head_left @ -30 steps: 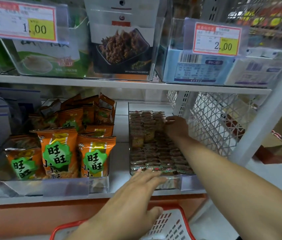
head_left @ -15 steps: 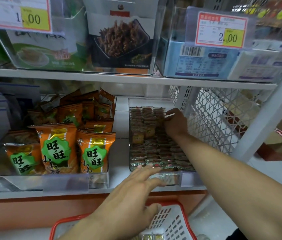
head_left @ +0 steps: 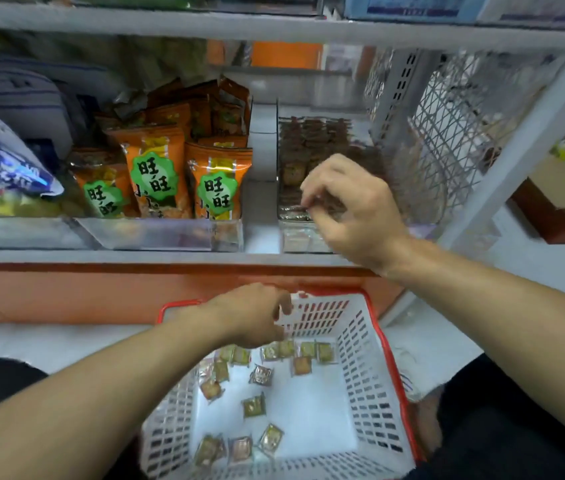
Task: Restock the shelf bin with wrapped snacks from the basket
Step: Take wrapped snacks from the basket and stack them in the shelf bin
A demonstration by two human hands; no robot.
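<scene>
A white basket (head_left: 360,375) with a red rim sits on the floor below the shelf, with several small wrapped snacks (head_left: 255,405) scattered on its bottom. My left hand (head_left: 249,317) reaches down into its far side, fingertips just above the snacks there; the back of the hand hides its fingers. On the shelf stands a clear bin (head_left: 298,239) filled with rows of the same wrapped snacks (head_left: 312,133). My right hand (head_left: 353,209) hovers over the bin's front end, blurred, fingers loosely curled, with nothing visibly in them.
Orange snack bags (head_left: 156,174) fill the clear bin to the left, and a white and blue bag (head_left: 4,168) lies further left. A white mesh panel (head_left: 447,133) and a slanted shelf post (head_left: 516,150) close the right side. Another shelf hangs overhead.
My view has tilted down to the basket. My left hand dropped from the bin's front edge into the basket. My right hand drew back from the bin's far end to its front.
</scene>
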